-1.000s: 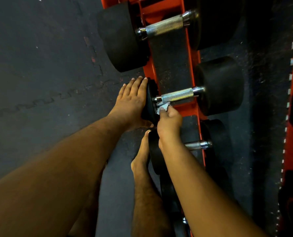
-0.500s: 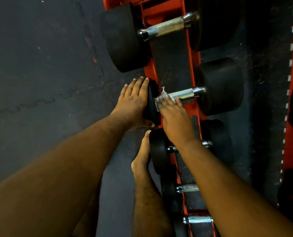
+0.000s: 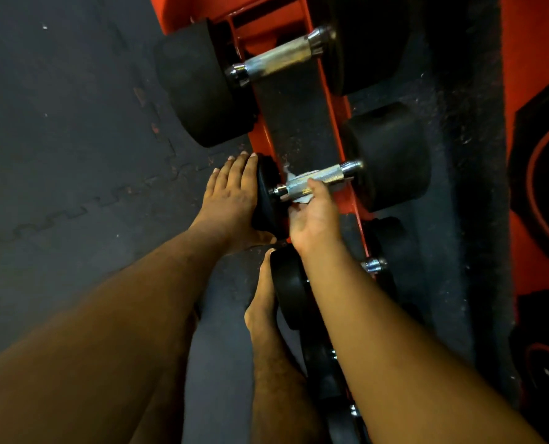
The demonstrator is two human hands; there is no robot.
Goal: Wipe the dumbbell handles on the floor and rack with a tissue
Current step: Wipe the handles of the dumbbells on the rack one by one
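No words or numbers can be read here. The black weight plates (image 3: 545, 174) at the right edge have white marks, but they are too cut off to read.

Low orange steel rack (image 3: 329, 91) with dark textured centre strip, sitting on dark grey interlocking rubber floor mat (image 3: 74, 155). Black rubber-headed dumbbells with chrome knurled handles (image 3: 282, 60) lie across the rack rails, side by side.
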